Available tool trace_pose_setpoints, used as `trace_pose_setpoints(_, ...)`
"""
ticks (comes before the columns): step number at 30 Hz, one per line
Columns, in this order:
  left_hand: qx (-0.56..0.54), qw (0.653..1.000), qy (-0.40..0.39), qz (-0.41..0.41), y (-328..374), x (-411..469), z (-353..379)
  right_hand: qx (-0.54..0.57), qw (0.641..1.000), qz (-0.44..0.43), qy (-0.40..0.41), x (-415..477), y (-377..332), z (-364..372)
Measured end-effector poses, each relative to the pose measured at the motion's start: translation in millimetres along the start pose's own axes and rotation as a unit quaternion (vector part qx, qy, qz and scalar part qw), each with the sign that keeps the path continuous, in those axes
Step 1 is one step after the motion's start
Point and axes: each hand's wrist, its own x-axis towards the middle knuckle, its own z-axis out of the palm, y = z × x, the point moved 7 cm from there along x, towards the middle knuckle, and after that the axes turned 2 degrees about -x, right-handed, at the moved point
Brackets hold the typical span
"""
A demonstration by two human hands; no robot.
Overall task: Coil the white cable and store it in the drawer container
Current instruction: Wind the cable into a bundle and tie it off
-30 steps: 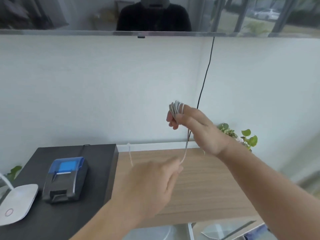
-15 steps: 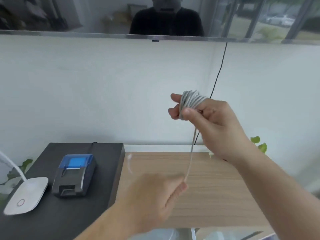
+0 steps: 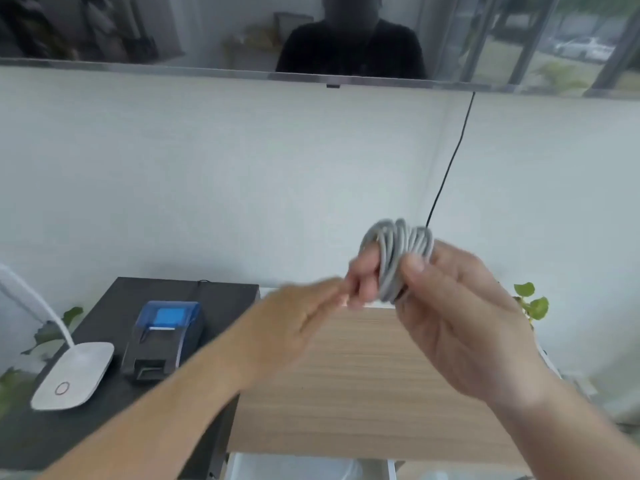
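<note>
Both forearms are bare to the frame's lower edge, with no sleeve, watch, bracelet or glove on them. The left hand (image 3: 294,323) is smeared by motion blur; the right hand (image 3: 460,317) shows more sharply, its thumbnail short and unpainted, without rings.

A wooden table (image 3: 363,393) stands against a white wall (image 3: 207,168). To the left of it is a black box (image 3: 104,306) with a flat top. On top of the black box sits a small printer (image 3: 162,341) with a blue lid. Just beside the printer is a white lamp (image 3: 74,374) with a round button. Green leaves (image 3: 533,303) show at the right. A thin black wire (image 3: 450,161) hangs down the wall.
</note>
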Motion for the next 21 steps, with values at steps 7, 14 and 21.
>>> trace_pose_setpoints(7, 0.154, 0.987, -0.010, 0.051, 61, -17, -24, -0.308, 0.936, 0.151, 0.082, -2, 61, -29)
trace_pose_setpoints(14, 0.023, 0.999, 0.031, 0.027, 34, 7, -52, -0.064, 0.966, 0.248, -0.042, -21, 75, 10)
trace_pose_setpoints(21, -0.140, 0.990, -0.019, 0.008, 4, -4, -23, -0.097, 0.963, 0.245, -0.057, -30, 61, 5)
